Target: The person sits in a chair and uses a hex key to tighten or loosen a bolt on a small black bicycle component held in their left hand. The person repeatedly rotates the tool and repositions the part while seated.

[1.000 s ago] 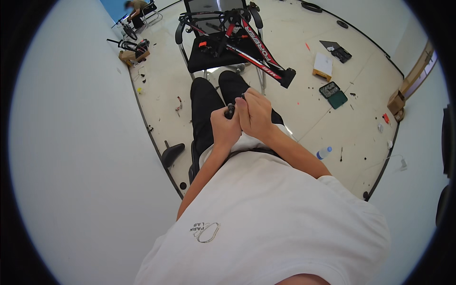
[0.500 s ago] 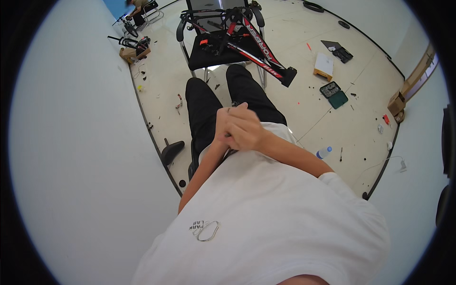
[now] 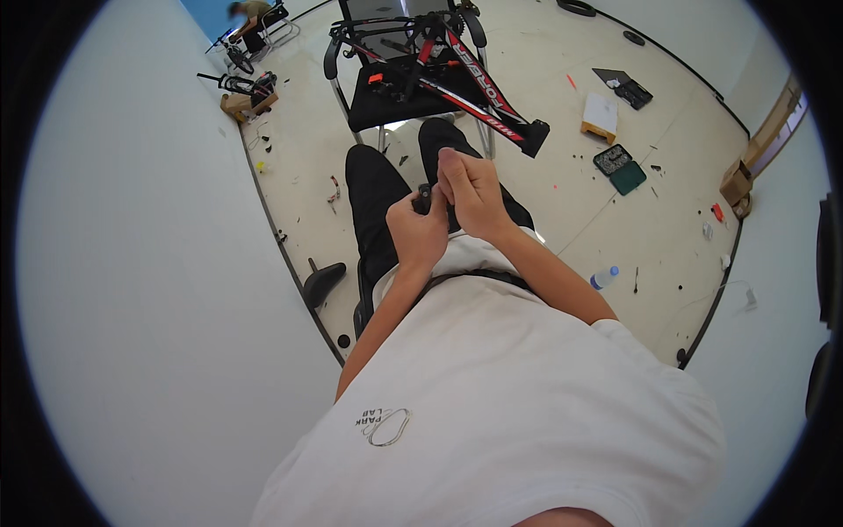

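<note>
Over my lap, my left hand (image 3: 416,235) is closed around a small black part (image 3: 423,198); most of it is covered by the fingers, so its kind is unclear. Close against it on the right, my right hand (image 3: 477,198) is curled shut with the thumb laid along the top. Whatever is inside the right hand is hidden. Beyond my knees, a red, black and white bicycle frame (image 3: 479,112) lies across a black chair (image 3: 373,107), its black front end jutting past the seat toward the right.
On the left floor lies a bicycle saddle (image 3: 326,283). A green tool case (image 3: 626,177), a white-and-yellow box (image 3: 600,119), a black case (image 3: 632,93) and a water bottle (image 3: 604,277) are on the right. Far left, a person (image 3: 253,16) sits near a bicycle (image 3: 237,60).
Both hands have moved forward, away from my waist. Earlier they overlapped; now they sit side by side, and the black part shows in the left one.
</note>
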